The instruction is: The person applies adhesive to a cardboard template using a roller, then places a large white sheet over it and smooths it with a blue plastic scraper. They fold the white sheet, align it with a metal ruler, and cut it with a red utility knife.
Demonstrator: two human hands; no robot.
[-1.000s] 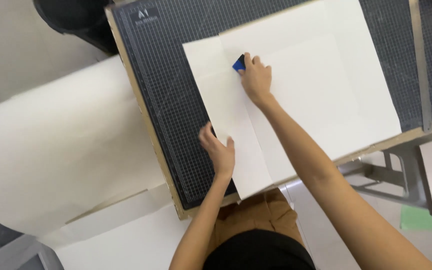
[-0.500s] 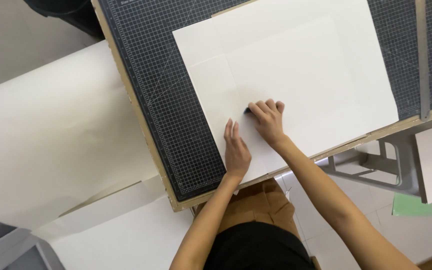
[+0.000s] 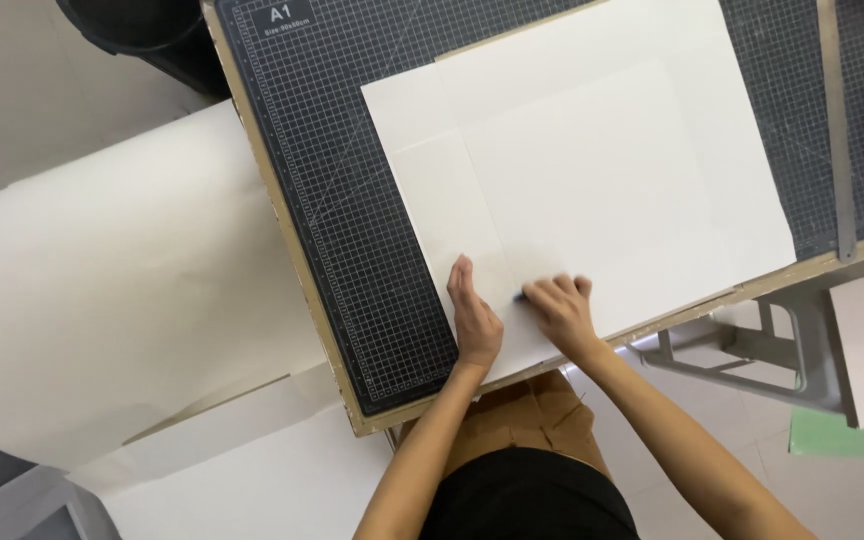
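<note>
Dark gridded cutting mat point(image 3: 352, 200) spread flat beneath; large white sheet point(image 3: 592, 170) laid over it for smoothing. Left hand point(image 3: 474, 318) open, palm down, pinning the near edge. Right hand point(image 3: 562, 310) curled over a small dark tool, barely visible, pressing the sheet.

A large white sheet of paper point(image 3: 602, 170) lies flat and slightly askew on a dark gridded cutting mat point(image 3: 352, 200), with a folded strip point(image 3: 452, 220) running along its left side and a faint rectangular outline showing through its middle. The left hand point(image 3: 474, 322) rests flat, fingers together, on the strip near the sheet's lower left corner. Just beside it, the right hand point(image 3: 560, 312) presses a small dark tool point(image 3: 522, 296), mostly hidden under curled fingers, against the paper close to its near edge.
</note>
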